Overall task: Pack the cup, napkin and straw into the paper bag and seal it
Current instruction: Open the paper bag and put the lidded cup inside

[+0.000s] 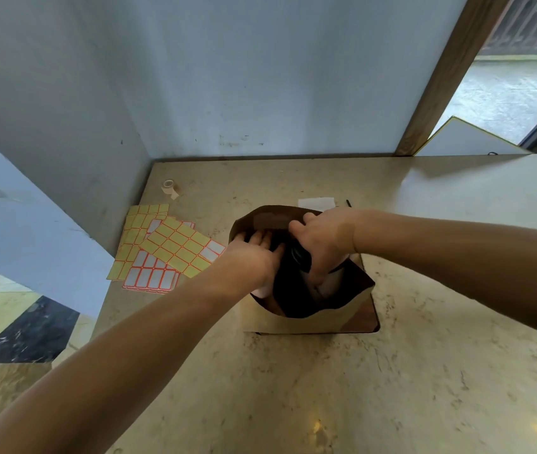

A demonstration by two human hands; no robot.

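Note:
A brown paper bag (342, 317) stands open in the middle of the stone counter. My right hand (324, 239) grips a cup with a black lid (299, 257) and a white body, held in the bag's mouth. My left hand (254, 253) rests at the bag's left rim, fingers spread against the inside of the opening. Behind the bag lie a white napkin (316, 202) and the tip of a dark straw (348, 203), both mostly hidden by the bag and my right hand.
Sheets of yellow and white stickers (165, 247) are stacked left of the bag. A roll of tape (169, 186) sits near the back left corner. Walls close the back and left; the counter (424, 371) ends at its left edge.

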